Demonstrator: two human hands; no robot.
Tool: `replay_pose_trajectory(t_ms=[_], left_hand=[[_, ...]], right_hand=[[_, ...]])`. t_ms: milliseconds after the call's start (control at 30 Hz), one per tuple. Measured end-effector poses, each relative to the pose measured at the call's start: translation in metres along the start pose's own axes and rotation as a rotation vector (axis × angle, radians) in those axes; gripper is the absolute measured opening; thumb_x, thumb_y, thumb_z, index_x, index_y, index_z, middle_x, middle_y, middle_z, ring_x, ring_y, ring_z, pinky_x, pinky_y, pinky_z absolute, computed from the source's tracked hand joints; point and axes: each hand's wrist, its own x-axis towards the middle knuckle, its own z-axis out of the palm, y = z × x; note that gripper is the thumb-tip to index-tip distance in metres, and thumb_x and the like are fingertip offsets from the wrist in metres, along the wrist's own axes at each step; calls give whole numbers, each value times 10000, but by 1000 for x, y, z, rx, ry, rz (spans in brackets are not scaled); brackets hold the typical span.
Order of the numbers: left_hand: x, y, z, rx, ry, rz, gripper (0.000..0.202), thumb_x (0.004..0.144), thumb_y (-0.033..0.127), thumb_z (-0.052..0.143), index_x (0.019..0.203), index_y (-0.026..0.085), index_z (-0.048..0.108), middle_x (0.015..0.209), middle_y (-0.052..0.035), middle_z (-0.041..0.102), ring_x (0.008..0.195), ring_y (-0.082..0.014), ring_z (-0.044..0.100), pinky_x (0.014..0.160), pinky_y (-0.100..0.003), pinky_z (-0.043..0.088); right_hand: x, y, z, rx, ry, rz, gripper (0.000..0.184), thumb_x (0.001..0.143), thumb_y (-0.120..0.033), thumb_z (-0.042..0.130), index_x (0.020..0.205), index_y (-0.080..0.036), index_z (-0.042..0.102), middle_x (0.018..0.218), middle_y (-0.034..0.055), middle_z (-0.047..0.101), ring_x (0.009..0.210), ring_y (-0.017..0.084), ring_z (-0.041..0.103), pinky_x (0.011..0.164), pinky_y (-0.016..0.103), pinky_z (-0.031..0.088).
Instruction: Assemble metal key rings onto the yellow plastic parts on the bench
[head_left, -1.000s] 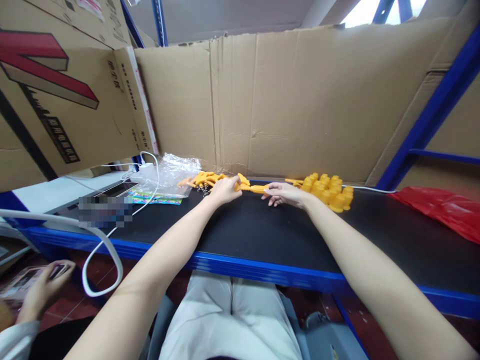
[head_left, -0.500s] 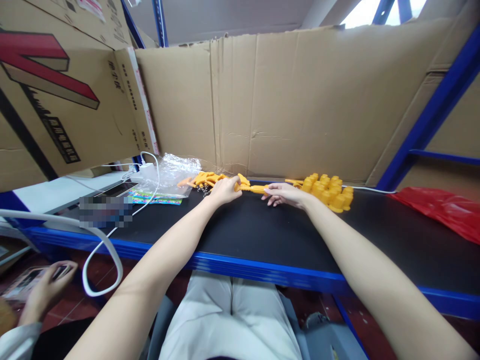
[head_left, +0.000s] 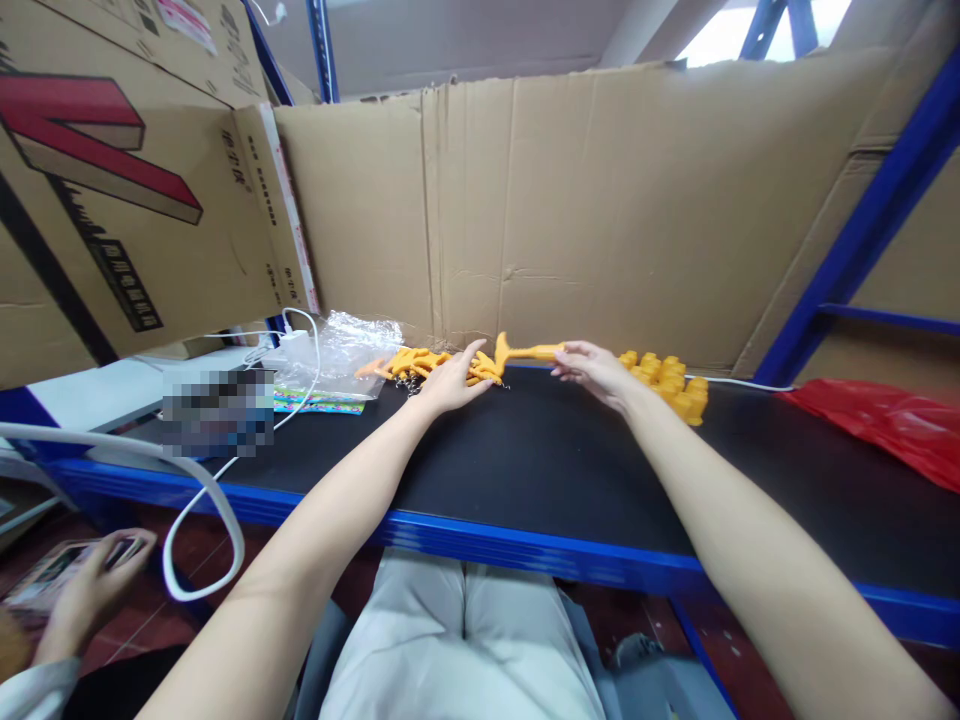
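My right hand (head_left: 592,370) is closed, pinching the right end of a yellow T-shaped plastic piece (head_left: 532,353). The piece is held level just above the black table, its curved crosspiece at the left end. My left hand (head_left: 452,384) is open, thumb and fingers apart, over a pile of yellow pieces (head_left: 416,362). Small metal chains or rings show among the pile, and the hand hides part of it. Behind my right hand stands a cluster of yellow knobbed pieces (head_left: 667,380), partly covered by the wrist.
Clear plastic bags (head_left: 352,350) lie left of the pile, beside a white cable (head_left: 311,350). A red plastic bag (head_left: 870,410) is at the right. Cardboard (head_left: 600,220) walls the back. A blue rail (head_left: 525,545) edges the table. Another person's hand (head_left: 94,590) holds something at lower left.
My right hand has moved right and slightly up with the yellow T-shaped piece, drawing it away from my left hand. My left hand has let go and spread its fingers.
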Motion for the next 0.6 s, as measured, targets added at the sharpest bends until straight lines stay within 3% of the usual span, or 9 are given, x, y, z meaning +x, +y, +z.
replay_pose_trajectory(t_ms=[100, 167, 267, 333, 467, 600], left_hand=[[1, -6, 2, -7, 20, 26, 614, 816, 343, 489, 1373, 223, 261, 1287, -103, 507, 1164, -222, 487, 935, -366, 407], [2, -10, 5, -1, 9, 43, 560, 808, 293, 484, 1338, 197, 328, 1286, -101, 513, 1174, -226, 479, 959, -372, 393], [4, -13, 9, 1, -11, 53, 483, 806, 269, 476, 1274, 169, 417, 1279, -104, 521, 1163, -221, 489, 974, -359, 386], [4, -14, 10, -4, -22, 51, 446, 808, 264, 470, 1242, 162, 452, 1259, -105, 534, 1143, -212, 505, 966, -346, 395], [4, -13, 10, 2, -25, 64, 392, 809, 256, 467, 1188, 163, 501, 1201, -94, 566, 1107, -205, 523, 944, -334, 410], [3, -10, 7, 19, -40, 77, 326, 810, 249, 464, 1114, 170, 552, 1127, -87, 589, 1050, -200, 545, 911, -326, 428]], right_hand=[[6, 11, -22, -370, 283, -227, 330, 733, -325, 655, 1003, -210, 504, 944, 56, 625, 795, 171, 601, 710, 315, 479], [6, 20, -30, -773, 358, -327, 307, 762, -277, 614, 1044, -206, 519, 1004, 81, 623, 893, 221, 583, 787, 374, 433], [3, 32, -30, -1312, 305, -357, 263, 819, -183, 502, 1079, -200, 543, 1022, 102, 628, 949, 257, 561, 856, 425, 341], [1, 36, -26, -1522, 253, -348, 284, 848, -136, 417, 1095, -190, 547, 1007, 109, 631, 919, 244, 568, 865, 415, 309], [4, 38, -18, -1710, 145, -299, 336, 881, -98, 309, 1105, -157, 553, 994, 138, 627, 896, 226, 581, 852, 384, 306], [6, 38, -16, -1724, 76, -177, 330, 904, -129, 295, 1102, -145, 559, 1034, 181, 612, 923, 252, 583, 815, 391, 337]])
